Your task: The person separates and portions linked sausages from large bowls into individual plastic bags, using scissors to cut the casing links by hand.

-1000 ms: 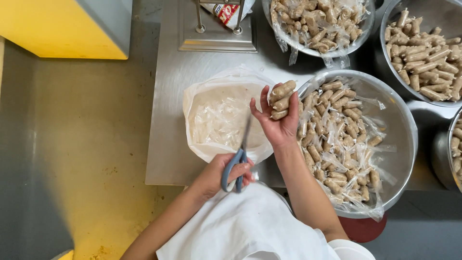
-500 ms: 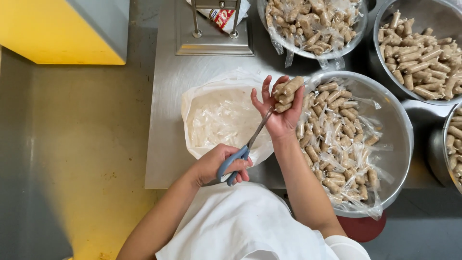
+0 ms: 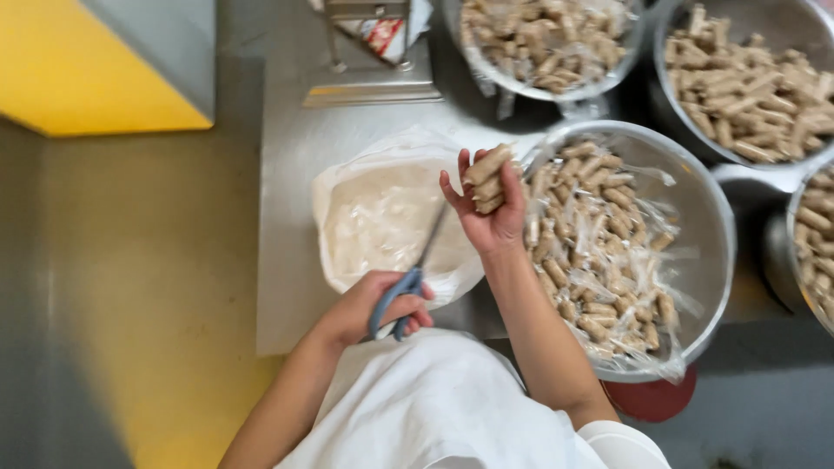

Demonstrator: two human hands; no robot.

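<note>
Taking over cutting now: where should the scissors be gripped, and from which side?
Probably grip the scissors by the blue handle loops, which point toward the person's body, where the left hand holds them. Come in from the near table edge; the blades run up toward the right hand and its wrapped sausages.

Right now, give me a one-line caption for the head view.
Left hand grips scissors; right hand lifts sausages beside a steel bowl.

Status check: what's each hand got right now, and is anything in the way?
Left hand shut on scissors. Right hand shut on sausages, above bowl. Nothing between.
</note>
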